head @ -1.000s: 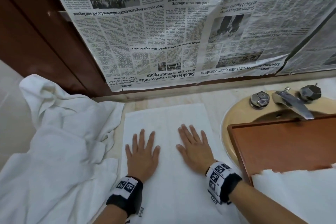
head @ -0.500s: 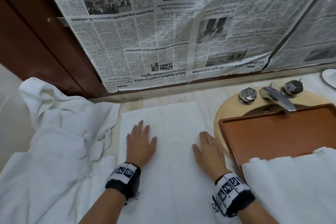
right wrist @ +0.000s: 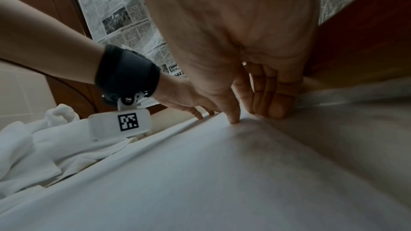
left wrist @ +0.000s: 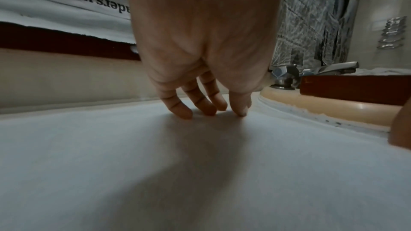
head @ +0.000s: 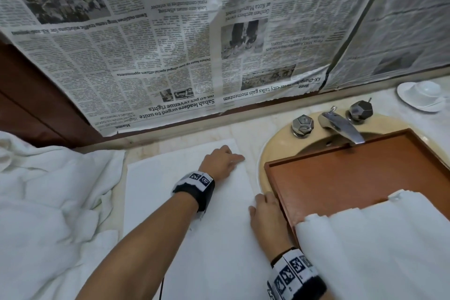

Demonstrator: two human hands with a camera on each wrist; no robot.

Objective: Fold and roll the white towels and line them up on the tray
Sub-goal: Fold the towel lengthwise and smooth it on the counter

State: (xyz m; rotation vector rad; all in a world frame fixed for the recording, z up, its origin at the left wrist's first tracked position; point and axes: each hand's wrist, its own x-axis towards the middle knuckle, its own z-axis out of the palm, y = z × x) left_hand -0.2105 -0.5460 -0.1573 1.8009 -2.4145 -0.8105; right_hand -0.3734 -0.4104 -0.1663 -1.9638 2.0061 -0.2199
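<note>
**Flat towel being gripped along its right edge, rolled towels waiting on the tray**

A flat white rectangular towel (head: 194, 214) lies spread on the pale marble counter (head: 246, 129) at the centre of the head view. At 3 o'clock from it a reddish-brown wooden tray (head: 345, 178) sits across a beige oval sink (head: 275, 146). On the tray's near end, toward 4 o'clock, lie white rolled towels (head: 365, 238), so part of the work looks done; how many rolls there are cannot be told. At 9 o'clock a crumpled heap of white towels (head: 53, 202) still waits. The flat towel is not yet folded or rolled, so much of the task seems to remain.

The left hand (head: 222, 162) reaches across to the towel's far right corner, at about 1 o'clock. Its fingers (left wrist: 200, 101) are bent downward with the tips and thumb touching the cloth; whether they have pinched it cannot be told. The right hand (head: 266, 217) rests at the towel's right edge, just beside the tray wall. In the right wrist view its fingers (right wrist: 273, 101) curl down and tuck under the raised edge while the thumb presses on top, pinching the cloth.

Upside-down newspaper sheets (head: 170, 44) cover the wall behind.
</note>
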